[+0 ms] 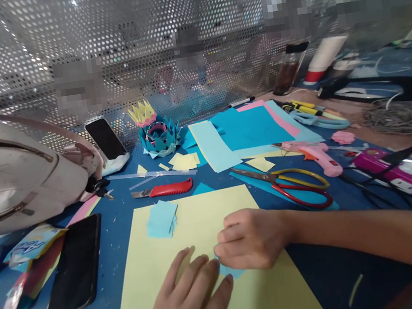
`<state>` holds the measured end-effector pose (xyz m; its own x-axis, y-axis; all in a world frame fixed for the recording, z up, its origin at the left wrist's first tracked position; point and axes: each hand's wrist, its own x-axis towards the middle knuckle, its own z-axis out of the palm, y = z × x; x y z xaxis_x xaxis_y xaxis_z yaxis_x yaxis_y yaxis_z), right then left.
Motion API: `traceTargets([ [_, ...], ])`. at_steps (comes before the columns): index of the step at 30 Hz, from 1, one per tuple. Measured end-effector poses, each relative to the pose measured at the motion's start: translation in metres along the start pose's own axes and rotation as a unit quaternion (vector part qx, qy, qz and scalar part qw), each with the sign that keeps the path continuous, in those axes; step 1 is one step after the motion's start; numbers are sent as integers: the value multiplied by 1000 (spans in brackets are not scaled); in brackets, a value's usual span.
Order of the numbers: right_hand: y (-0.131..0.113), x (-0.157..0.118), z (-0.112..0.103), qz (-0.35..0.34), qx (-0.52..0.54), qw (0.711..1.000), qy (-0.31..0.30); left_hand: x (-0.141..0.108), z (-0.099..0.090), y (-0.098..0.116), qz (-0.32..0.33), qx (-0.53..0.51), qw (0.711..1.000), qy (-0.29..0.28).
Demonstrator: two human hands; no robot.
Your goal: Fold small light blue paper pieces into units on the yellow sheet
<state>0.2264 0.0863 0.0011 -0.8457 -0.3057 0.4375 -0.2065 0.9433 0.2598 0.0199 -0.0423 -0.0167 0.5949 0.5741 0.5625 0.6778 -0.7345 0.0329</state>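
A large pale yellow sheet (134,297) lies on the blue table under both hands. On it, between the hands, a small light blue paper piece (232,272) is partly covered by fingers. My right hand (254,238) is closed, its curled fingers on that piece. My left hand (195,299) rests palm down with fingers spread, its fingertips at the near left edge of the same piece. A stack of light blue paper squares (162,219) sits at the sheet's upper left.
Beyond the sheet lie a red cutter (172,187), scissors (271,178) and a pink glue gun (317,154). Blue paper (256,127) and a paper flower (159,136) stand farther back. A black phone (74,270) and a backpack (12,171) are left.
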Motion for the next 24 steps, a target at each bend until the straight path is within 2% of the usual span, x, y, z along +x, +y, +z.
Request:
traceTargets([
  [11,3,-3,-7,58,77,995,6,-2,3,0,14,7,1000,17],
  [20,2,-8,-6,56,93,994,21,-1,4,-1,15,29,999,26],
  [24,1,-8,-3,84,94,992,10,0,4,-1,8,28,999,21],
])
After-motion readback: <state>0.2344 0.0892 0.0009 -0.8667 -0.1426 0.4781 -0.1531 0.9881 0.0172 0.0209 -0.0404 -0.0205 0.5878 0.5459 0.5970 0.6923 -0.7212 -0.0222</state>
